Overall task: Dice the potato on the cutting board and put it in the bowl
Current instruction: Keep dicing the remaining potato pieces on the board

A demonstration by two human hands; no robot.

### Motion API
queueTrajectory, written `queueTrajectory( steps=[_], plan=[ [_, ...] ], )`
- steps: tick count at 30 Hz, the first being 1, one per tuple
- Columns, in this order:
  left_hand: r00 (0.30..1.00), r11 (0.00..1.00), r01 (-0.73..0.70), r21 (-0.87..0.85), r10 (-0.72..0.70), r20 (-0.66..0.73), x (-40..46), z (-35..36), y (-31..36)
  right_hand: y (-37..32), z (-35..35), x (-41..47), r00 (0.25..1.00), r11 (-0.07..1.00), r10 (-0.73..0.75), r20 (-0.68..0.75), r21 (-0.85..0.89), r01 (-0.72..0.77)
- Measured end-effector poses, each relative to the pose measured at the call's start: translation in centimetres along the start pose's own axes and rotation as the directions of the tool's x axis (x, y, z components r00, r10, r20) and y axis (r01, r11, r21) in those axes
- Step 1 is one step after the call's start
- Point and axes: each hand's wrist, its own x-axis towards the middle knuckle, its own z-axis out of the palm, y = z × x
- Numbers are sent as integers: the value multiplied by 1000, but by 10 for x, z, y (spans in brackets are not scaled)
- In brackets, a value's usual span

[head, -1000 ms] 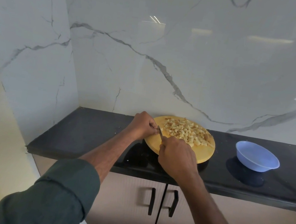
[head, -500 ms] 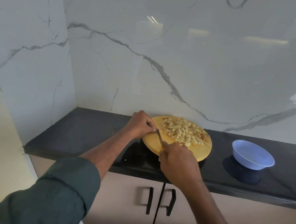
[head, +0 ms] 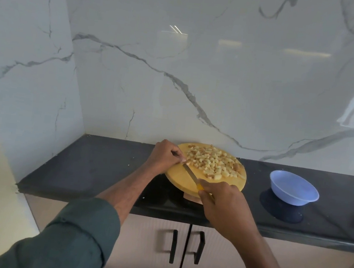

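A round wooden cutting board (head: pixel 180 178) lies on the black counter with a heap of diced potato (head: pixel 214 163) on its far half. My left hand (head: pixel 165 155) sits at the board's left edge and pinches a small potato piece (head: pixel 187 161) with its fingertips. My right hand (head: pixel 225 206) grips the yellow handle of a knife (head: pixel 190 172) at the board's near edge. The blade points up-left toward the pinched piece. An empty pale blue bowl (head: pixel 293 190) stands on the counter to the right of the board.
The black counter (head: pixel 93 168) ends at a marble side wall on the left and a marble backsplash behind. Below its front edge are cabinet doors with two black handles (head: pixel 186 246). Small potato scraps dot the counter left of the board.
My right hand has drawn back toward the counter's front edge, exposing more of the blade. My left hand has stayed at the board's left edge, still pinching the small piece.
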Motion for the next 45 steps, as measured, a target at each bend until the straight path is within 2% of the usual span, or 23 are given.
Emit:
queueTrajectory(
  steps=[2, 5, 7, 11, 14, 16, 19, 23, 28, 32, 36, 39, 42, 45],
  plan=[
    [997, 997, -19, -78, 14, -70, -3, 6, -7, 2, 0, -2, 1000, 1000, -11, -20, -11, 11],
    [985, 972, 0, -234, -41, -170, -10, 11, -24, 2, -1, 2, 999, 996, -47, -23, -77, 45],
    [978, 961, 3, -276, -60, -198, -13, 14, -29, -1, 0, 9, 997, 988, -75, -3, -135, 74],
    [974, 972, -3, -235, -51, -222, -14, 17, -26, -4, 3, 21, 996, 970, -80, 47, -224, 89],
    [975, 972, 8, -237, -60, -213, -14, 17, -26, 4, 3, 25, 1000, 977, -24, 2, -212, 24],
    [977, 975, 5, -221, -52, -206, -14, 17, -28, 5, 6, 25, 999, 981, -35, -19, -191, 31],
    [981, 975, -65, -212, 24, -194, -14, 17, -30, -1, 12, 24, 997, 978, -79, -9, -196, 76],
    [959, 976, -189, -105, 160, -235, -12, 17, -37, -4, 16, 26, 994, 947, -109, 11, -301, 108],
    [976, 994, -102, -33, 93, -199, -15, 19, -36, -1, 12, 28, 983, 916, -182, 31, -357, 181],
    [977, 994, -103, -23, 97, -191, -15, 19, -34, 9, 13, 18, 962, 932, -266, -59, -273, 241],
    [959, 992, -119, -42, 104, -263, -16, 19, -34, 18, 19, 17, 941, 960, -241, -237, -198, 196],
    [947, 984, -156, -84, 124, -298, -21, 14, -28, 9, 23, 18, 935, 964, -254, -249, -143, 224],
    [944, 973, -87, -214, 11, -331, -28, -4, -33, -15, 31, 21, 891, 936, -353, -286, -113, 334],
    [903, 957, 40, -288, -158, -399, -36, -29, -54, -46, 52, 28, 840, 871, -486, -243, -210, 444]
  ],
)
